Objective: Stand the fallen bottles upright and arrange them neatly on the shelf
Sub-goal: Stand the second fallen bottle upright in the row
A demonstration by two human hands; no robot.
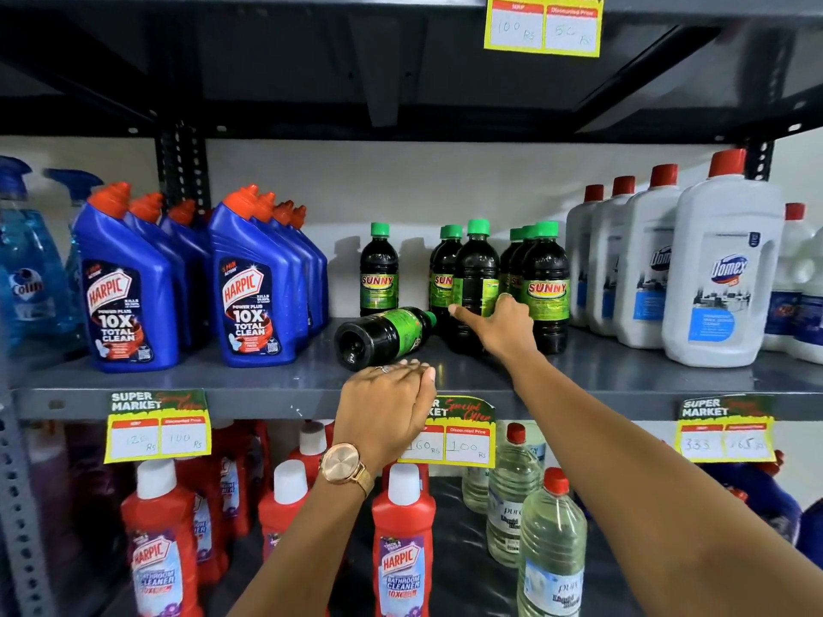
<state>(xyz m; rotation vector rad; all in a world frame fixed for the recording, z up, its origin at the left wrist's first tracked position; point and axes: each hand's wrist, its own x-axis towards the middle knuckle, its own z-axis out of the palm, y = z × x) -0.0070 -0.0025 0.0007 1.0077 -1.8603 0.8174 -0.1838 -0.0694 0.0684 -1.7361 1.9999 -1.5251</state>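
Green-labelled fallen bottle (383,336) lies on the shelf (623,369), just past your left hand (387,407) (flat, empty). Grip its body and tip it up slowly. Your right hand (499,325) touches an upright bottle (474,269); I cannot tell whether it grips.

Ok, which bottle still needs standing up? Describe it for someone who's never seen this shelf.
On the grey middle shelf, between the blue Harpic bottles and the white Domex bottles, stand dark green-capped Sunny bottles. The fallen bottle lies at their front left, just beyond the left hand. It alone is on its side, base towards the camera.
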